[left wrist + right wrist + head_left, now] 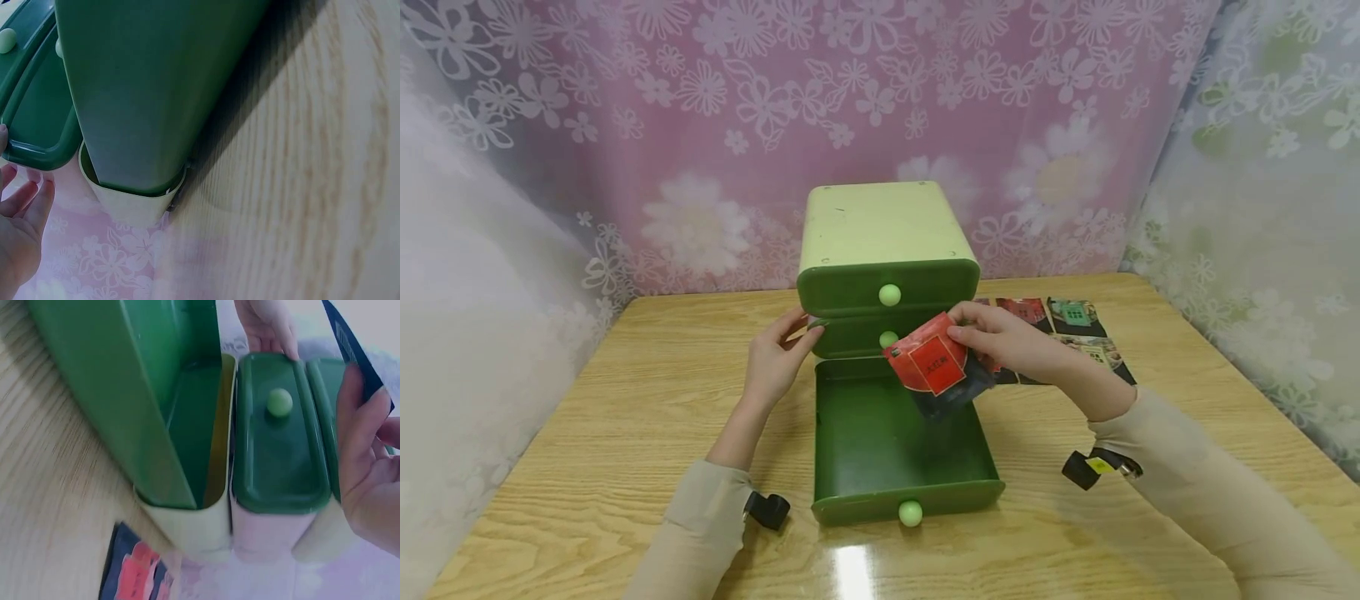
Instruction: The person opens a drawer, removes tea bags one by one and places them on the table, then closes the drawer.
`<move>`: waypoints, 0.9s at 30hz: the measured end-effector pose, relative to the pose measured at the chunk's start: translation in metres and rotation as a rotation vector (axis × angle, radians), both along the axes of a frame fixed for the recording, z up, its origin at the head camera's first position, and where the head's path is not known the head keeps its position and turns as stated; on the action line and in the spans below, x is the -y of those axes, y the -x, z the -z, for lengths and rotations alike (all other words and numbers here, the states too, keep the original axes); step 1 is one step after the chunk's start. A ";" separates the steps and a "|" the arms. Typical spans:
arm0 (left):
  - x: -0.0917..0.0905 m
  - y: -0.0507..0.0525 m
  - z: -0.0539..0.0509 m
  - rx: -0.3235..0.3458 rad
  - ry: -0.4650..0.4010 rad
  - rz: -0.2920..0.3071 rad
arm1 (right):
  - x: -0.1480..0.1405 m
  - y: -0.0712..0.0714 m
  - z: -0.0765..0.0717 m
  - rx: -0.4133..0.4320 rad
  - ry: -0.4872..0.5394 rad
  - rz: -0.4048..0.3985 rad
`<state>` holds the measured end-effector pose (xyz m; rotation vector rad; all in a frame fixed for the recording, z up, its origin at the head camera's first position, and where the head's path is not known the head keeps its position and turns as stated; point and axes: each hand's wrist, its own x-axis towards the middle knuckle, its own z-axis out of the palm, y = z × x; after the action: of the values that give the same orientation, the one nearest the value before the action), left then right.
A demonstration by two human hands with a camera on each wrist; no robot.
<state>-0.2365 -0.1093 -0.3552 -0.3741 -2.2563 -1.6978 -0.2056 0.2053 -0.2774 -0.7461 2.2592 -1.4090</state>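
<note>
My right hand pinches a red and black sachet with dark printed characters, holding it tilted above the bottom drawer. That green drawer is pulled far out and nothing lies in it. My left hand is at the left side of the middle drawer. Its thumb touches the drawer's front edge, while the other fingers reach beside the box, partly hidden in the head view. In the left wrist view those fingers look extended. The middle drawer and the top drawer are pushed in.
The cream-topped drawer cabinet stands toward the back of the wooden table. More sachets, red, green and yellowish, lie right of it, partly behind my right arm. A flowered curtain hangs behind.
</note>
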 end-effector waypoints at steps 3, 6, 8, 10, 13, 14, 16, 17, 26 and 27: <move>0.000 0.000 0.000 -0.001 -0.002 0.002 | -0.013 -0.001 0.002 0.027 0.032 0.037; 0.000 0.000 -0.001 0.003 -0.003 0.004 | -0.026 0.000 0.005 0.050 0.049 0.089; 0.000 0.000 -0.001 0.005 -0.001 0.004 | -0.034 0.001 0.005 0.066 0.056 0.129; 0.000 0.000 -0.001 0.009 0.002 0.004 | -0.044 0.001 0.006 0.065 0.054 0.146; 0.000 0.000 -0.001 0.011 0.003 0.005 | -0.061 -0.001 0.006 0.070 0.065 0.145; 0.000 0.000 -0.001 0.012 0.003 0.005 | -0.067 -0.001 0.007 0.062 0.062 0.141; 0.000 -0.001 -0.002 0.017 0.002 0.007 | -0.079 -0.002 0.007 0.056 0.061 0.149; 0.000 -0.001 -0.002 0.019 0.000 0.008 | -0.085 -0.002 0.007 0.047 0.057 0.162; 0.002 -0.001 -0.003 0.004 -0.006 0.004 | -0.151 -0.002 0.011 -0.039 -0.011 0.422; 0.002 -0.001 -0.002 0.006 -0.007 0.004 | -0.159 -0.001 0.013 -0.036 0.015 0.453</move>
<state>-0.2357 -0.1109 -0.3528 -0.3721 -2.2542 -1.7108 -0.2042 0.3642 -0.2901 -0.2678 2.5561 -1.6131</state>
